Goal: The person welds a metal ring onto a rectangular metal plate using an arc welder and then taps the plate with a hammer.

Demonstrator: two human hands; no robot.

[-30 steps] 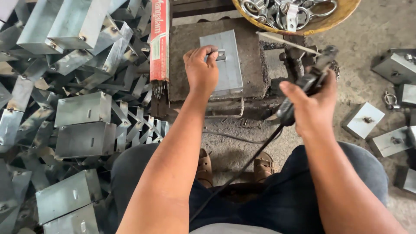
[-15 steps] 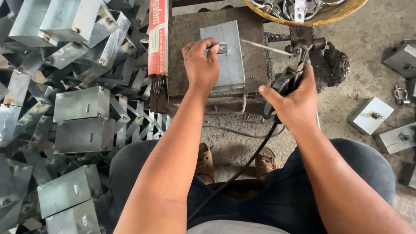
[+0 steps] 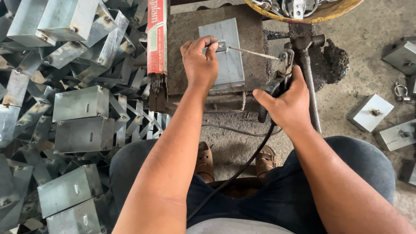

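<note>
A grey sheet-metal box [image 3: 227, 56] lies flat on a dark steel work block [image 3: 184, 56]. My left hand [image 3: 199, 65] rests on the box's left side, fingertips pinching a small metal fitting [image 3: 221, 45] against its top. My right hand [image 3: 288, 106] grips a welding electrode holder [image 3: 277, 84] with a black cable [image 3: 234, 175] running down between my legs. The thin welding rod [image 3: 253, 53] in the holder points left, its tip at the small fitting.
A heap of grey metal boxes [image 3: 78, 104] and strips fills the left. A red pack of welding rods [image 3: 157, 41] lies along the block's left edge. A yellow basin of metal rings [image 3: 303, 11] is at top. A hammer [image 3: 308, 78] and finished boxes [image 3: 370, 112] lie right.
My right hand has swung the electrode holder left and inward, bringing the rod tip to the fitting. My left hand stays on the box, holding the fitting.
</note>
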